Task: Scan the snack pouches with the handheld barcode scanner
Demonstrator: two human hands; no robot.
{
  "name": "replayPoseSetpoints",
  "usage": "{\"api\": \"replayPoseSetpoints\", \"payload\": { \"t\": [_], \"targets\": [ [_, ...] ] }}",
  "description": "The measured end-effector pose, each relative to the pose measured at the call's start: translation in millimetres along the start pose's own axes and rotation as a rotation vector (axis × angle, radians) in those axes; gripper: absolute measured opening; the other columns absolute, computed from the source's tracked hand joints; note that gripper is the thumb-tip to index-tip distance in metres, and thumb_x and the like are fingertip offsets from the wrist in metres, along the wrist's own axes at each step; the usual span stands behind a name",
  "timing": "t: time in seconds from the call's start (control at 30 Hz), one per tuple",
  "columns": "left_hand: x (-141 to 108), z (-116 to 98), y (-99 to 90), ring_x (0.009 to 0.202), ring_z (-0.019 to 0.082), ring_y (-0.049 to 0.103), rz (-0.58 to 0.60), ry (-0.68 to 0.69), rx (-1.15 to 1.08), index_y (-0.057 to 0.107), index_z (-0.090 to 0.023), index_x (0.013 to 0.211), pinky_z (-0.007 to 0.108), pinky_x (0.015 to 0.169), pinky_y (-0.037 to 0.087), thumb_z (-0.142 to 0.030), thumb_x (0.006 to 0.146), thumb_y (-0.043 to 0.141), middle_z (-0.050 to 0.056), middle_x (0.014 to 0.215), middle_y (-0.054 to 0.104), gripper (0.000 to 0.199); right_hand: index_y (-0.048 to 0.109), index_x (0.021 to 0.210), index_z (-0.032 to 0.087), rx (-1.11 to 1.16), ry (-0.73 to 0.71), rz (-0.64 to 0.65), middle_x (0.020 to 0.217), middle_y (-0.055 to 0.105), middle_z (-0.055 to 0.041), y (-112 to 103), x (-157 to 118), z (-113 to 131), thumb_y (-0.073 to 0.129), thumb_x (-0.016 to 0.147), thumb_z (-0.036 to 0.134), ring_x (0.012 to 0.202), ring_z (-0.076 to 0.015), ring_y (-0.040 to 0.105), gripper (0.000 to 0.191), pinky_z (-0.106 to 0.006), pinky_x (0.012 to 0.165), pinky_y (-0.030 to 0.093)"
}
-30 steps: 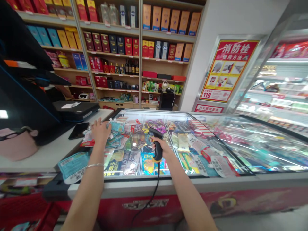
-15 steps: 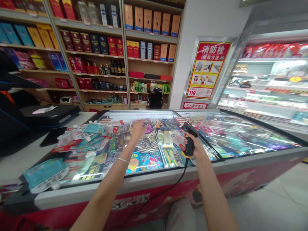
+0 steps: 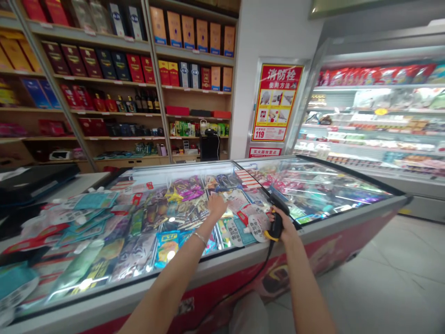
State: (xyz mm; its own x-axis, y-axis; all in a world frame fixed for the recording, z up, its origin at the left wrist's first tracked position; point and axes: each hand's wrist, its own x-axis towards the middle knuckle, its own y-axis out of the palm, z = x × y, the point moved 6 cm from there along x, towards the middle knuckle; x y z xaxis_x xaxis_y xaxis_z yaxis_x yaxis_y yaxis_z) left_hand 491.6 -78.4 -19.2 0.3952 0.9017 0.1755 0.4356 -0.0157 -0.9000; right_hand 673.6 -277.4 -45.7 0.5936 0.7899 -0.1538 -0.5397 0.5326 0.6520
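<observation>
My right hand (image 3: 285, 223) is wrapped round the handle of a black and yellow barcode scanner (image 3: 276, 226), and its cord hangs down over the freezer front. My left hand (image 3: 217, 205), with a bracelet on the wrist, is over the glass lid with its fingers stretched to the right and nothing in it; the fingertips are somewhat blurred. They are nearest to several flat pouches (image 3: 256, 227) with white, blue and red print, lying on the glass beside the scanner. More such pouches (image 3: 91, 214) are heaped on the left part of the lid.
The chest freezer (image 3: 222, 263) holds colourful frozen packs under glass. A dark device (image 3: 40, 183) stands on the counter at left. Behind are shelves of boxes and bottles (image 3: 134, 76), a fire hydrant poster (image 3: 276, 102) and a lit open fridge (image 3: 382, 116). Tiled floor (image 3: 399, 264) lies at right.
The view has turned to the right. My left hand has moved right across the glass, closer to the pouches by the scanner. My right hand keeps its hold on the scanner.
</observation>
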Motion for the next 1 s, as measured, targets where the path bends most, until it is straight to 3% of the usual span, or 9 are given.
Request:
{"api": "replayPoseSetpoints", "payload": {
  "t": [0.27,0.47,0.6,0.7,0.83,1.0],
  "targets": [
    [3,8,10.7,0.12,0.037,0.045,0.009,-0.003,-0.109,0.068,-0.018,0.083,0.05,0.096,0.034,-0.061,0.081,0.047,0.014,0.118,0.061,0.048,0.059,0.075,0.017,-0.003,-0.006,-0.015,0.061,0.057,0.0021,-1,3,-5,0.076,0.065,0.02,0.045,-0.0061,0.048,0.02,-0.014,0.038,0.045],
    [4,-3,8.5,0.104,0.024,0.059,0.059,0.062,-0.573,0.062,-0.018,0.101,0.036,0.088,0.043,-0.037,0.087,0.048,0.013,0.11,0.066,0.027,0.059,0.073,0.016,-0.011,-0.002,-0.018,0.059,0.057,0.0019,2,0,-3,0.076,0.066,0.019,0.044,-0.0059,0.049,0.019,-0.014,0.038,0.045],
    [7,7,-4.2,0.084,0.021,0.065,0.066,-0.045,-0.857,0.057,-0.018,0.097,0.036,0.075,0.05,-0.033,0.085,0.05,0.01,0.097,0.067,0.021,0.059,0.072,0.016,-0.139,0.093,-0.045,0.05,0.054,0.0022,12,-11,-6,0.072,0.072,0.024,0.039,-0.0076,0.048,0.015,-0.015,0.035,0.043],
    [12,28,-28.7,0.069,0.02,0.065,0.084,-0.081,-1.04,0.054,-0.02,0.092,0.037,0.065,0.053,-0.034,0.08,0.057,0.006,0.084,0.065,0.019,0.061,0.073,0.014,-0.222,0.122,-0.038,0.047,0.053,0.0017,31,-19,-10,0.071,0.073,0.027,0.038,-0.0088,0.049,0.016,-0.016,0.034,0.042],
    [20,73,-80.9,0.058,0.017,0.061,-0.007,-0.04,-1.137,0.047,-0.021,0.08,0.035,0.055,0.053,-0.036,0.076,0.06,-0.002,0.067,0.057,0.02,0.062,0.074,0.013,-0.269,0.04,0.076,0.05,0.056,0.0007,78,-26,-20,0.078,0.066,0.027,0.039,-0.0082,0.049,0.023,-0.016,0.035,0.042],
    [19,132,-137.3,0.046,0.013,0.054,-0.126,0.055,-1.132,0.039,-0.022,0.073,0.025,0.043,0.046,-0.045,0.073,0.06,-0.006,0.055,0.051,0.031,0.065,0.083,0.014,-0.391,-0.061,0.22,0.077,0.07,-0.0065,142,-42,-51,0.081,0.061,0.028,0.045,-0.0074,0.052,0.03,-0.018,0.038,0.043]
  ]
}}
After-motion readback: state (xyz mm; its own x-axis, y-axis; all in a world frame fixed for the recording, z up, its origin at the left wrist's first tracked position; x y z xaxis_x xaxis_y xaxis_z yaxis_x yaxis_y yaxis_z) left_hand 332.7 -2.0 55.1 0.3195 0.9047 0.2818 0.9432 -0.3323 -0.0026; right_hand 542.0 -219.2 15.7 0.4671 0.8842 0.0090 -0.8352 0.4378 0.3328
